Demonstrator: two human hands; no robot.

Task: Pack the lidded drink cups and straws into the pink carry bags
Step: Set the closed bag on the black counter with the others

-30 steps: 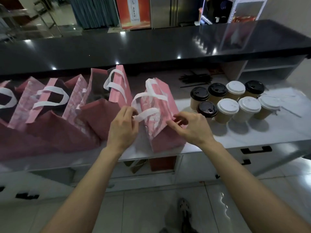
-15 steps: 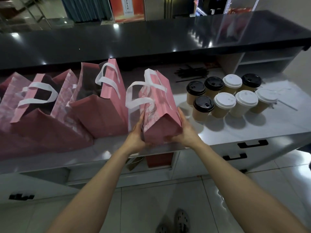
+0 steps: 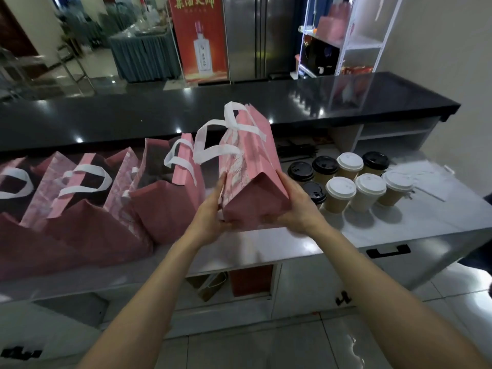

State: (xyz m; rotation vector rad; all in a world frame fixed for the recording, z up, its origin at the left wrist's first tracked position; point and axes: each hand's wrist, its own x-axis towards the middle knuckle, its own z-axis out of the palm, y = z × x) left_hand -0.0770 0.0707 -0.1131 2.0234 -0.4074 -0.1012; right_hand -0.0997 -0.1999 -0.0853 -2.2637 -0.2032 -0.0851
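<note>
A pink carry bag [image 3: 250, 166] with white handles is lifted off the white counter [image 3: 399, 222], tilted away from me. My left hand [image 3: 213, 211] grips its lower left side and my right hand [image 3: 295, 209] grips its lower right side. Several lidded paper cups [image 3: 343, 193], some with black lids and some with white, stand on the counter to the right of the bag. A pile of black straws [image 3: 295, 150] lies behind the cups. More pink bags [image 3: 170, 193] stand open in a row to the left.
A long black bar top [image 3: 159, 113] runs behind the white counter. Drawers with black handles [image 3: 388, 251] sit under the counter. A white shelf unit [image 3: 354, 41] and a red poster [image 3: 198, 35] stand beyond the bar.
My hands went from the bag's handles down to its lower sides, then lifted the bag up off the counter. The view has tilted upward.
</note>
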